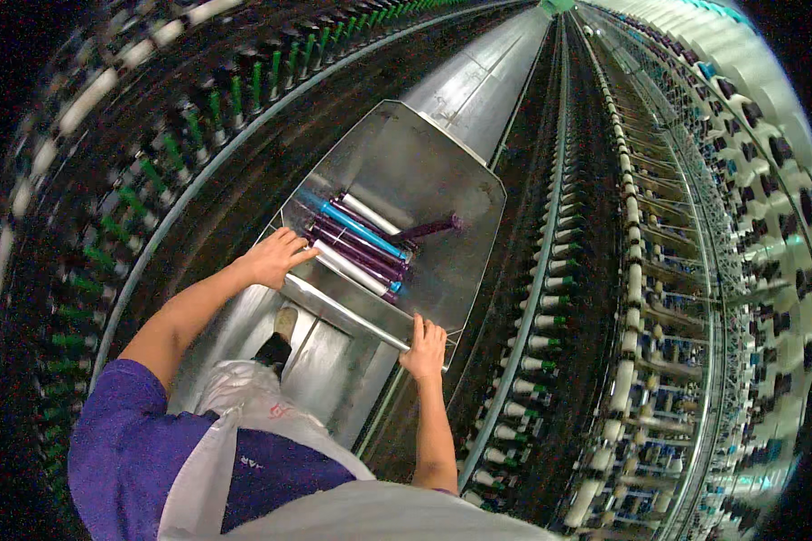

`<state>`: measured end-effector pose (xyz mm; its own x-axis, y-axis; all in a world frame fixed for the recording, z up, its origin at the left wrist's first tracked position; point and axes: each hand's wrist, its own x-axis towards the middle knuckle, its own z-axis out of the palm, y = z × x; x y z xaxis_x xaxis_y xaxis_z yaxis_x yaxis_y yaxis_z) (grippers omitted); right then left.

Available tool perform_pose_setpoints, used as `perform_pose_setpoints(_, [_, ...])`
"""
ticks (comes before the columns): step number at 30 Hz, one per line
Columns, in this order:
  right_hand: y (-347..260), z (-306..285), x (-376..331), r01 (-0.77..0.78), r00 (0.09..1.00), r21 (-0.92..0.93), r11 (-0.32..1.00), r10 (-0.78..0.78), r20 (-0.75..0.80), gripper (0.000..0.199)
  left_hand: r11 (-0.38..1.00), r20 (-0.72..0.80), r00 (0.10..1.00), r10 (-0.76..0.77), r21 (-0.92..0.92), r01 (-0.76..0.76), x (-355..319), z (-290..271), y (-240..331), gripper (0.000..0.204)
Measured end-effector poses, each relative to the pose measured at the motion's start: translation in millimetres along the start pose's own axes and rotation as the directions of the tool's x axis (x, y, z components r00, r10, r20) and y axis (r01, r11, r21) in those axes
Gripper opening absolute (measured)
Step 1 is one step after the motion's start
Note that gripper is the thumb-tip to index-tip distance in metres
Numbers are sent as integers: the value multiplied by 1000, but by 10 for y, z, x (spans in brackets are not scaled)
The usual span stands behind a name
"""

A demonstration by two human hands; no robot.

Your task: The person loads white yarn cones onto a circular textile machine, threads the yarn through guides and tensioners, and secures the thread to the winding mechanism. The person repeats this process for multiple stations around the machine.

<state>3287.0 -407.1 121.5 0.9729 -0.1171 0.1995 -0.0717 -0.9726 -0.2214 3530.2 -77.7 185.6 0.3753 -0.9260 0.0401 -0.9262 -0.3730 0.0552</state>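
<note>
Two bare hands hold the near edge of a metal bin, one at each end. The left hand point(278, 257) is bent over the corner on its side, its fingers close together and curled down on the edge, the thumb reaching inward toward the load; whether that thumb touches a tube, I cannot tell. The right hand point(425, 350) has its fingers curled over the opposite corner, with only narrow gaps among them; how its thumb sits is hard to make out.

From the fingers, the metal bin point(456, 176) stretches away ahead, its long axis slanting up and to the right, its far edge well beyond both hands. The near rim point(347, 317) runs between the two grips, sloping down from left fingers to right.

Several tubes lie inside, just past the left fingertips and ahead of the right ones. A blue tube point(361, 227), a white tube point(356, 270) and some purple tubes point(361, 254) lie side by side, their long axes roughly parallel to the rim. One skewed purple tube point(431, 227) points across them, its outer end rising to the right.

Outward from the left fingers stands a row of green tubes point(215, 113); outward from the right, white bobbins point(541, 343) line a machine.
</note>
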Motion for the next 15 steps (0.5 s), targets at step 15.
perform_pose_setpoints(15, [3819,393,3930,-1,1000,-19,1000,2,28,79,1000,108,994,-26,4,25,5184,603,-1916,92])
